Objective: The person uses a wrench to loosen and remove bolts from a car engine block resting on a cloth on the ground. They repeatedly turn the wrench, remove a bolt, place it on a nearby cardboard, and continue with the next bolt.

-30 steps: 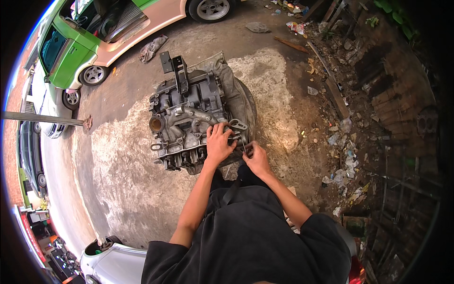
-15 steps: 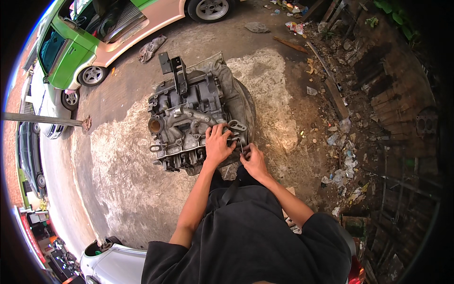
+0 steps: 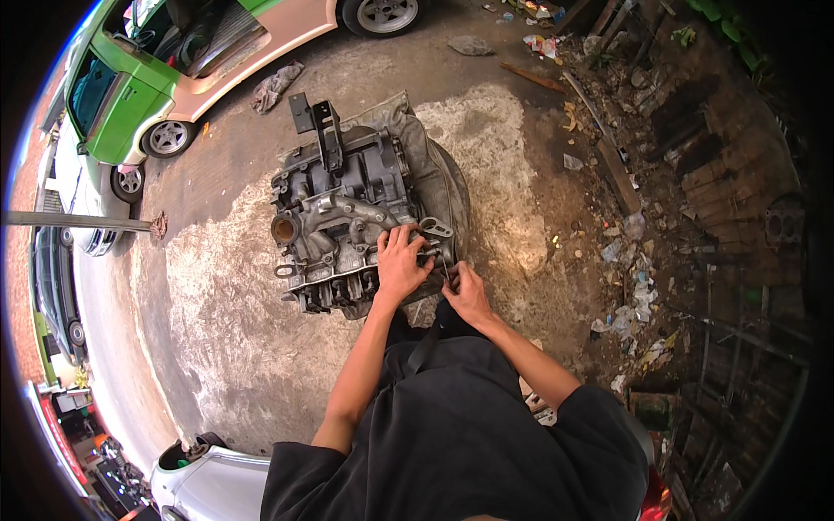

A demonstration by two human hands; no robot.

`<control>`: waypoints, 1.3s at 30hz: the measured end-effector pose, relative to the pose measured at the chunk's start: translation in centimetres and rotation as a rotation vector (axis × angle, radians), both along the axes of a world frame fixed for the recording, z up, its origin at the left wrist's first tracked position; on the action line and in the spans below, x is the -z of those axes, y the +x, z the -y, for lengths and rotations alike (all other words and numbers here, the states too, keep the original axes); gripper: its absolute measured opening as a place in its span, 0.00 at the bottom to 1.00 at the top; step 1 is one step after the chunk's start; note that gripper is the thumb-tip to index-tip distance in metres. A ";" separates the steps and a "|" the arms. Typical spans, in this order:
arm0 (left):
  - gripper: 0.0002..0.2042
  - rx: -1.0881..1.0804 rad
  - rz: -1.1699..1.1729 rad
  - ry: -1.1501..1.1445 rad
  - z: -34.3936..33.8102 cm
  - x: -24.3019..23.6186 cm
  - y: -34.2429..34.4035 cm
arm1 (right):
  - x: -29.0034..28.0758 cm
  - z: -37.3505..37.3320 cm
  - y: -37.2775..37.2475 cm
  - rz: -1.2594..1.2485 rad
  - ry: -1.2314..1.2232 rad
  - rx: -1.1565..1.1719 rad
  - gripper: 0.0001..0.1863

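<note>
A grey metal car engine (image 3: 343,208) lies on the ground in front of me, with a cast intake manifold across its upper side. My left hand (image 3: 402,265) rests over the manifold's near right end, fingers bent and slightly apart, thumb toward the right. Beside it, at the engine's near right corner, my right hand (image 3: 466,293) is closed in a pinch on a thin metal tool (image 3: 446,268). Its kind cannot be made out, as fingers cover most of it. A flat metal lifting eye (image 3: 436,227) sticks out just beyond my hands.
A dark cloth-like cover (image 3: 434,165) lies under the engine's right side. A black bracket (image 3: 326,135) rises from its far side. A green and pink van (image 3: 217,78) stands far left, a silver car (image 3: 213,486) near left. Litter (image 3: 638,300) and planks (image 3: 618,178) lie along the right.
Both hands stay at the same spots on the engine. My right hand has shifted very slightly, still pinching the thin tool. The view has tilted a little.
</note>
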State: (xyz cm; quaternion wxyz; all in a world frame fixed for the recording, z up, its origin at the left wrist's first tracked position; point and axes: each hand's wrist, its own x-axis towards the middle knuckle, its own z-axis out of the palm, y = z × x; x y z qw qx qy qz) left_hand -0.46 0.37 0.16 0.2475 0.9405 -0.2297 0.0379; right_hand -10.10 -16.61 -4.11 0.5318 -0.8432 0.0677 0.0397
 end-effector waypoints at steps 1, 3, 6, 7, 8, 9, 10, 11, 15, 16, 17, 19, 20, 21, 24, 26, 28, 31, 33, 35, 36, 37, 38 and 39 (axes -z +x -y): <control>0.14 -0.002 0.003 0.007 0.0 0.0 0.0 | 0.2 0.0 0.0 0.035 -0.014 -0.006 0.16; 0.14 0.001 -0.004 0.003 0.0 -0.1 0.0 | 0.6 0.1 -0.1 0.038 -0.036 -0.012 0.17; 0.15 0.000 0.008 -0.002 0.0 -0.1 0.0 | 1.3 0.3 -0.1 0.046 -0.043 -0.030 0.18; 0.15 -0.002 0.009 -0.001 0.0 0.0 0.0 | 1.4 0.4 -0.1 0.082 -0.064 -0.041 0.17; 0.15 0.001 0.009 -0.004 0.0 0.0 0.0 | 1.6 0.5 -0.1 0.107 -0.079 -0.053 0.16; 0.15 0.003 0.003 -0.004 0.0 0.0 0.1 | 1.7 0.5 -0.1 0.133 -0.093 -0.065 0.15; 0.15 0.005 -0.007 -0.002 0.0 0.0 0.1 | 1.8 0.5 -0.1 0.125 -0.091 -0.062 0.15; 0.14 0.005 0.001 -0.007 0.0 0.0 0.1 | 1.9 0.4 -0.1 0.118 -0.088 -0.060 0.15; 0.14 0.005 0.013 -0.020 0.1 -0.1 0.1 | 1.6 0.3 0.0 0.111 -0.038 -0.046 0.14; 0.14 0.005 0.010 -0.020 0.1 -0.1 0.1 | 1.5 0.2 0.1 0.122 -0.028 -0.036 0.14; 0.14 0.003 0.015 -0.020 0.1 -0.1 0.1 | 1.2 0.1 0.2 0.132 -0.018 -0.026 0.15; 0.14 0.001 0.013 -0.015 0.1 0.0 0.1 | 0.7 -0.2 0.2 0.127 0.007 0.004 0.15; 0.14 0.002 0.012 -0.014 0.1 0.0 0.1 | 0.3 -0.4 0.3 0.114 0.021 0.020 0.15; 0.14 0.003 0.012 -0.013 0.1 -0.1 0.1 | 0.0 -0.6 0.3 0.103 0.033 0.036 0.15; 0.14 0.003 0.003 -0.010 0.1 -0.2 0.2 | -1.0 -1.1 0.4 0.087 0.052 0.068 0.14; 0.14 0.001 0.001 -0.009 0.2 -0.3 0.2 | -1.3 -1.2 0.4 0.009 0.054 0.076 0.14; 0.14 -0.004 0.001 -0.009 0.2 -0.3 0.1 | -1.4 -1.2 0.3 -0.021 0.095 0.089 0.14; 0.14 0.000 0.004 0.002 0.2 -0.3 0.1 | -1.1 -1.1 0.2 -0.026 0.162 0.110 0.13; 0.14 0.001 0.012 -0.002 0.2 -0.3 0.2 | -0.9 -0.8 0.1 -0.074 0.193 0.110 0.13; 0.15 0.003 0.010 -0.001 0.2 -0.3 0.1 | -0.9 -0.7 0.1 -0.057 0.158 0.085 0.12; 0.15 0.004 0.006 0.000 0.2 -0.2 0.1 | -1.0 -0.7 0.1 -0.066 0.150 0.076 0.12; 0.15 0.003 0.002 0.002 0.2 -0.2 0.1 | -1.0 -0.7 0.2 -0.070 0.162 0.085 0.12; 0.15 0.002 0.003 0.006 0.2 -0.2 0.1 | -1.1 -0.8 0.2 -0.075 0.174 0.092 0.13; 0.15 0.001 0.005 0.011 0.2 -0.1 0.1 | -1.2 -0.9 0.3 -0.087 0.197 0.099 0.13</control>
